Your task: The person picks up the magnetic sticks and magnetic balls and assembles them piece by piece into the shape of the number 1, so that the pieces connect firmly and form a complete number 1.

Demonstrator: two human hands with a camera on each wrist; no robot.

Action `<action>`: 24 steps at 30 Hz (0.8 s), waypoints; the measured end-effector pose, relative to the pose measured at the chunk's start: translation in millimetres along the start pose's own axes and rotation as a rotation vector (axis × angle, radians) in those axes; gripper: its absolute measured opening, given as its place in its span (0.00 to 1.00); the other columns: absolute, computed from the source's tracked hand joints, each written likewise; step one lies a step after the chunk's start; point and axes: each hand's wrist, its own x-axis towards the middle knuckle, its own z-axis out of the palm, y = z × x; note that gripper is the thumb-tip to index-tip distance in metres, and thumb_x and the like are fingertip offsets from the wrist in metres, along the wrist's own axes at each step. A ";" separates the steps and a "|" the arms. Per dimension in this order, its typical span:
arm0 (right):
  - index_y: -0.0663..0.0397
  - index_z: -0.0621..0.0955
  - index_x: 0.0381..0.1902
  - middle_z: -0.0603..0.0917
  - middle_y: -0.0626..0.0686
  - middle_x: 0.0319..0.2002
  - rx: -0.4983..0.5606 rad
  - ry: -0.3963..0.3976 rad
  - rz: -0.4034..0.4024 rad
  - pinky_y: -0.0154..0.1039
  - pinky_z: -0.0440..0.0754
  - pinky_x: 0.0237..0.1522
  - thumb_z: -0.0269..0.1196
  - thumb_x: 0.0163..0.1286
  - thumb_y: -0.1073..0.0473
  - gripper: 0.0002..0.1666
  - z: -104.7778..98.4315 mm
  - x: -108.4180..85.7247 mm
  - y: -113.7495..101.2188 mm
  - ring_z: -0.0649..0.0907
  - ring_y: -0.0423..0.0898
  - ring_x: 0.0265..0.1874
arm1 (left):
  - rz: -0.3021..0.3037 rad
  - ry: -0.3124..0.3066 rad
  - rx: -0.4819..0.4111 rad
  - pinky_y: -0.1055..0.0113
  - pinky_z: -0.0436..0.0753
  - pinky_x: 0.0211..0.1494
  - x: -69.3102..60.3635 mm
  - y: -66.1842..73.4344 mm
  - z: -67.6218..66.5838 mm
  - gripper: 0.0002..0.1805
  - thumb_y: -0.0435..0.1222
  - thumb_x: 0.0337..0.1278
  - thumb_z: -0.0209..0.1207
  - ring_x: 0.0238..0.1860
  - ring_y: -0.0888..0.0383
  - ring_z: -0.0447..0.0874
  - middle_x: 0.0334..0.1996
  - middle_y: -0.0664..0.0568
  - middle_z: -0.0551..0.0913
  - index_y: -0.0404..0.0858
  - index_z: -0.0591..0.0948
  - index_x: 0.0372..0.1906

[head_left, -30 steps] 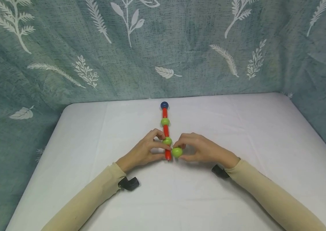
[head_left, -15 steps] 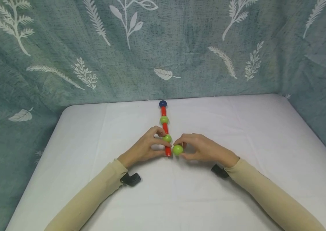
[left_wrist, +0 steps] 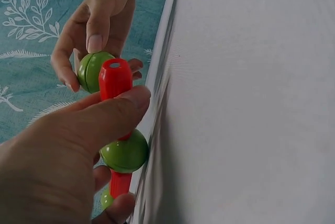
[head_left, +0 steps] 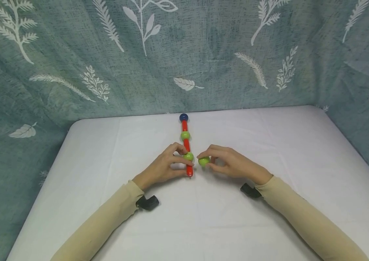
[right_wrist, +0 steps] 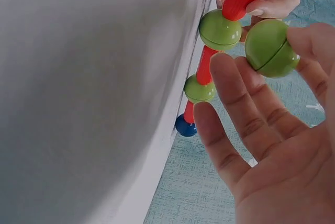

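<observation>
A straight chain of red rods and green balls, with a dark blue ball [head_left: 183,117] at its far end, runs down the middle of the head view. My left hand [head_left: 164,166] holds the chain's near part, thumb and fingers on the last red rod [head_left: 189,171] and the green ball [head_left: 188,156] above it. In the left wrist view that red rod [left_wrist: 115,80] shows a hole in its bare end. To the right of the chain, my right hand [head_left: 233,163] pinches a loose green ball [head_left: 203,161], apart from the rod. A seam circles this ball [right_wrist: 271,48].
A white-covered table [head_left: 253,217] lies under both hands. Behind it hangs a green-blue cloth [head_left: 210,79] with white leaf prints. Black wrist devices [head_left: 148,203] sit at the sleeve cuffs.
My right hand has carried the loose green ball a little farther away from me and to the right, off the rod's near end. The left hand keeps its hold; the chain has barely shifted.
</observation>
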 end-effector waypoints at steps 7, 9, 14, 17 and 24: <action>0.52 0.79 0.56 0.80 0.43 0.44 0.034 0.010 0.033 0.40 0.83 0.39 0.64 0.65 0.68 0.22 0.3 0.8 2.3 0.80 0.38 0.36 | -0.003 0.008 0.022 0.64 0.78 0.55 -1.1 -0.6 -0.5 0.14 0.37 0.49 0.73 0.57 0.60 0.70 0.51 0.52 0.74 0.50 0.88 0.44; 0.52 0.79 0.56 0.81 0.43 0.44 0.050 0.008 0.056 0.40 0.82 0.39 0.64 0.65 0.69 0.22 0.4 0.6 2.9 0.80 0.39 0.35 | -0.002 0.010 0.027 0.64 0.78 0.55 -1.1 -0.8 -0.6 0.14 0.37 0.49 0.73 0.57 0.60 0.70 0.51 0.52 0.74 0.50 0.88 0.44; 0.52 0.78 0.56 0.80 0.44 0.44 0.082 0.003 0.102 0.42 0.81 0.38 0.63 0.66 0.68 0.21 0.0 -0.3 3.9 0.78 0.41 0.33 | -0.001 0.015 0.032 0.64 0.79 0.54 -1.0 -0.6 -0.7 0.14 0.36 0.49 0.73 0.57 0.60 0.70 0.51 0.52 0.74 0.50 0.88 0.43; 0.51 0.78 0.56 0.80 0.44 0.44 0.090 0.001 0.116 0.43 0.80 0.37 0.63 0.66 0.67 0.21 -0.2 -0.3 3.6 0.77 0.42 0.33 | 0.000 0.017 0.031 0.64 0.79 0.54 -0.9 -0.6 -0.6 0.14 0.36 0.49 0.73 0.57 0.59 0.70 0.51 0.52 0.74 0.50 0.89 0.44; 0.52 0.77 0.57 0.78 0.43 0.41 0.061 -0.012 0.108 0.38 0.79 0.33 0.68 0.62 0.67 0.26 0.3 0.9 -0.7 0.77 0.42 0.29 | -0.002 0.012 0.023 0.64 0.79 0.54 -0.7 -1.3 0.3 0.14 0.37 0.50 0.72 0.57 0.59 0.70 0.51 0.51 0.74 0.50 0.88 0.44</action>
